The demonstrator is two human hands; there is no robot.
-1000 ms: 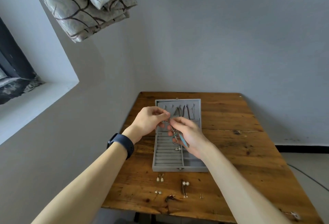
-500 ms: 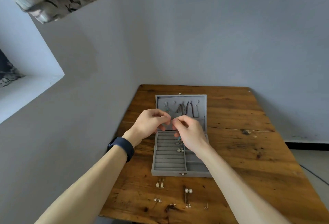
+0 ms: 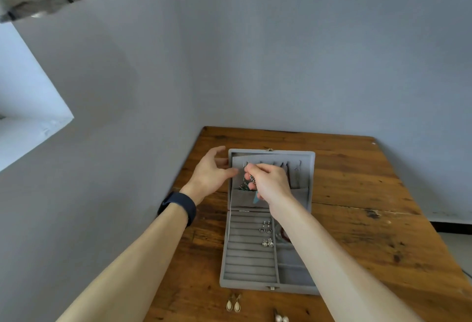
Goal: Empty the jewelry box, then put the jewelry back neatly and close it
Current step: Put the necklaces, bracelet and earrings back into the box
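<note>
No brand, label or writing can be read anywhere. The left hand (image 3: 209, 173), a dark band (image 3: 178, 205) on its wrist, has let go of the chain since half a second ago and now rests spread against the left edge of the raised lid of the grey velvet jewelry box (image 3: 251, 257), which lies open on the brown wooden table (image 3: 357, 194). The right hand (image 3: 270, 183) has moved up to the lid's hooks, pinching a dark beaded necklace with a blue pendant (image 3: 249, 181). Pearl drop earrings (image 3: 233, 305) lie on the table before the box.
</note>
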